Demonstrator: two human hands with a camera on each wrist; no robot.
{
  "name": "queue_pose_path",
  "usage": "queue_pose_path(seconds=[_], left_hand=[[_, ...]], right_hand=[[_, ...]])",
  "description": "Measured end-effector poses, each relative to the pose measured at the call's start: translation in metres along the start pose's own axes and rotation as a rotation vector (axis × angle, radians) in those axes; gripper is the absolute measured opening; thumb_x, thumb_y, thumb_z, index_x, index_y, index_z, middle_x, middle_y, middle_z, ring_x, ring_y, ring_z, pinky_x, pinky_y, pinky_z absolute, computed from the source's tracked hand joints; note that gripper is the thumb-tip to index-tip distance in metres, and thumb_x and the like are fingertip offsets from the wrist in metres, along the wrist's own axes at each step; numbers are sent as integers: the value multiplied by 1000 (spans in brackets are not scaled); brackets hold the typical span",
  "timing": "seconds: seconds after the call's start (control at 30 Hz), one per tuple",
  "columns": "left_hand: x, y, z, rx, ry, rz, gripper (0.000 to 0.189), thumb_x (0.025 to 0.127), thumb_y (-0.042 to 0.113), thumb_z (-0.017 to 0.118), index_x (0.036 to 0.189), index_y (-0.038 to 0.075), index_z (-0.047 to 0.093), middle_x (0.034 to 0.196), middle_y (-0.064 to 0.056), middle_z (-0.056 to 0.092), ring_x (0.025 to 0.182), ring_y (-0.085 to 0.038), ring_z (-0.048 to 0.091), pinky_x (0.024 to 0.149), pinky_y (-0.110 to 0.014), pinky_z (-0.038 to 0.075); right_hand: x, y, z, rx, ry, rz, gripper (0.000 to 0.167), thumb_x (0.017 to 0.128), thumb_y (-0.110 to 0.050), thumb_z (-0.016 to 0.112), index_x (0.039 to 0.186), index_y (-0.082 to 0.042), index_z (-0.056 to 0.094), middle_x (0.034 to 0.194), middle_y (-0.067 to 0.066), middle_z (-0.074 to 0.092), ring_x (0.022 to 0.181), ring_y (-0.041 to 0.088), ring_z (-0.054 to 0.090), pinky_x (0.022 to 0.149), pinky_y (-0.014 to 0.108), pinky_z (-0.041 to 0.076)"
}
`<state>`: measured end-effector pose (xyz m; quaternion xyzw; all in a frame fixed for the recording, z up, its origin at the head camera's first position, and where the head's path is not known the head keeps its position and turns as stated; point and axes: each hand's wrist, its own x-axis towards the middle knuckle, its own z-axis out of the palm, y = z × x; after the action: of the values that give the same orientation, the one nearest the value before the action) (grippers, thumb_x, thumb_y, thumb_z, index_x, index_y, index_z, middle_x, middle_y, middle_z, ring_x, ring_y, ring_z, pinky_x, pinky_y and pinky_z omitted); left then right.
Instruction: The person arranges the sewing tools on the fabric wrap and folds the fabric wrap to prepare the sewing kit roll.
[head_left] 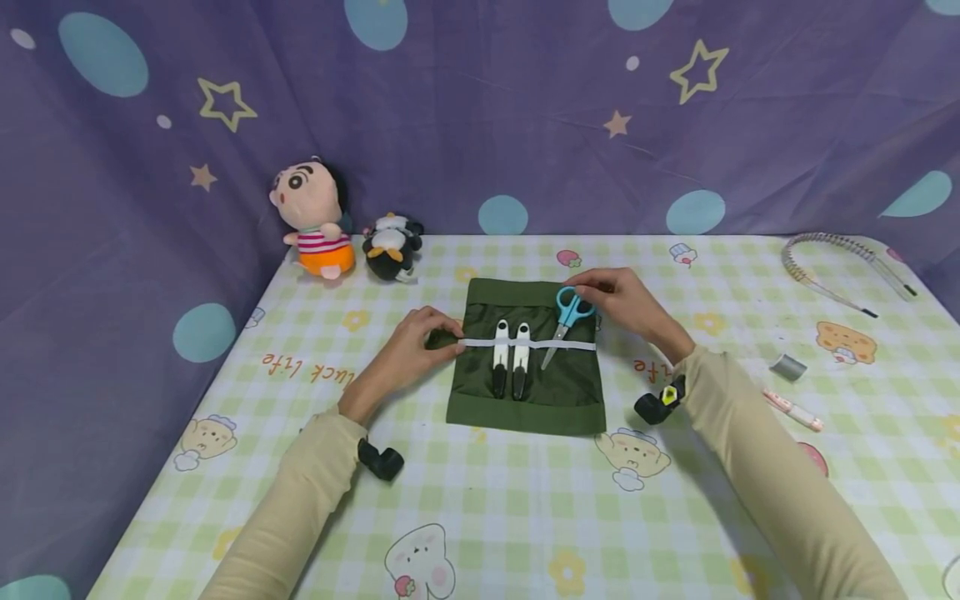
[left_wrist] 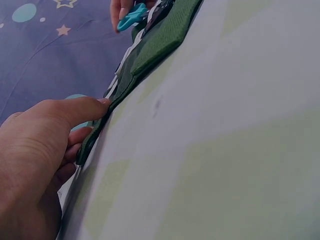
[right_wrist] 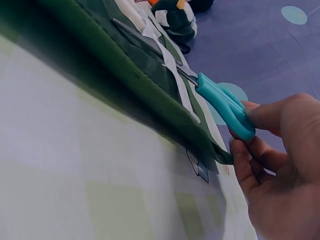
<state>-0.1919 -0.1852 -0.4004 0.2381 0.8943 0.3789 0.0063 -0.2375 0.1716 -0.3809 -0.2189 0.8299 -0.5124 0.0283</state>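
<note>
A dark green fabric pouch (head_left: 480, 412) lies flat on the table, a white elastic band (head_left: 480, 342) running across its middle. Two white-and-black tools (head_left: 501, 354), whose kind I cannot tell, sit side by side under the band. My right hand (head_left: 626, 302) pinches the turquoise handles of a pair of scissors (right_wrist: 225, 105); the blades slant down across the pouch and pass the band. With thumb and fingers, my left hand (left_wrist: 45, 145) pinches the pouch's left edge, by the band's end.
Two plush toys, a doll (head_left: 311, 221) and a penguin-like one (head_left: 392, 247), are at the back left. To the right lie a beaded headband (head_left: 832, 242), a grey cylinder (head_left: 788, 367) and a pink-and-white stick (head_left: 793, 410). A purple curtain (head_left: 480, 125) hangs behind the table.
</note>
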Motion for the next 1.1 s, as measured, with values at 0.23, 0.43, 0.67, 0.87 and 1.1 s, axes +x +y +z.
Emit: queue_pose_path(seconds=[0.23,0.43,0.67,0.87,1.1], left_hand=[[1,-1,1,5,6,2,14,96,20,79,105,11,74,114,-6,63,113,-30,52,101,-52,39],[1,-1,1,1,6,10,14,96,20,79,105,11,74,114,-6,63,113,-30,52,101,-52,39],[1,-1,0,3,6,6,14,96,20,79,106,11,74,115,-6,63,112,-30,52,101,-51,39],[1,-2,1,2,8,5,14,96,20,79,105,11,74,115,-6,63,113,-30,52,101,-52,39],[2,-3,1,6,8,14,13,96,19,79,105,10,75,115,-7,64,111,-30,53,100,-51,40]], right_hand=[[2,-1,3,-63,-22,-5,25,106,-6,57,125,4,71,117,20,71,81,19,56,71,27,44],[3,-5,6,-171,-38,-27,23,106,-4,58,122,1,74,103,14,72,68,21,47,64,31,39],[4,-10,12,-230,-52,-45,22,105,-4,59,120,2,74,105,16,71,70,21,51,65,33,41],[6,-8,17,-226,-53,-63,22,105,-3,59,119,2,75,109,17,71,74,21,57,68,35,46],[6,-10,22,-223,-70,-51,22,105,-3,59,120,0,75,110,14,71,75,21,59,69,38,48]])
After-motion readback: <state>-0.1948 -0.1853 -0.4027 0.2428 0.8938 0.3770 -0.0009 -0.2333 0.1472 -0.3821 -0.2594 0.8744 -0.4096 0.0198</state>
